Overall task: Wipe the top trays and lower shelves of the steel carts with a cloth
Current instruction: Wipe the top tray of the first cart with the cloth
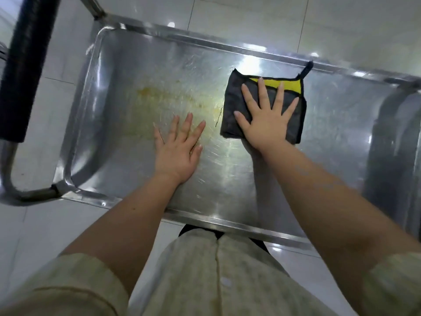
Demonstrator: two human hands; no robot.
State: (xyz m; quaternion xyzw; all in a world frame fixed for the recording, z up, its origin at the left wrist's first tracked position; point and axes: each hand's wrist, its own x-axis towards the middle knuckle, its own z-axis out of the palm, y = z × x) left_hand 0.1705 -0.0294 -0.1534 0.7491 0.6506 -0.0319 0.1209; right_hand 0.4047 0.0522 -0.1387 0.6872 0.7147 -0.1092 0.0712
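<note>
Head cam looks straight down onto the top tray of a steel cart. The right hand lies flat on a folded dark grey cloth with a yellow patch showing at its far edge. All the fingers are spread and straight, pressing down, and nothing is curled round the fabric. The cloth sits on the tray floor toward the far right, close to the far rim, and its little hanging loop pokes over that rim.

The left hand is also flat with its fingers straight. It holds nothing and just rests on the bare steel, near-left of the cloth. Its fingertips sit at the near edge of a yellowish smeared stain that covers the left-middle of the tray.

My guess is the tray is only partly wiped, since that stain looks untouched. The lower shelves aren't in view at all.

What could go wrong, imo:
- Only a flat palm holds the cloth, so a fast sweep left could let it bunch up or slide out from under the hand.
- Dragging it once through the gunk may just smear it wider across the steel.
- The bracing hand is right on the stain's edge, so it could pick up residue and print it back onto cleaned metal.
- Leaning on both hands might push the cart away over the glossy floor tiles. I can't see any wheels, so I can't tell how freely it rolls.
</note>
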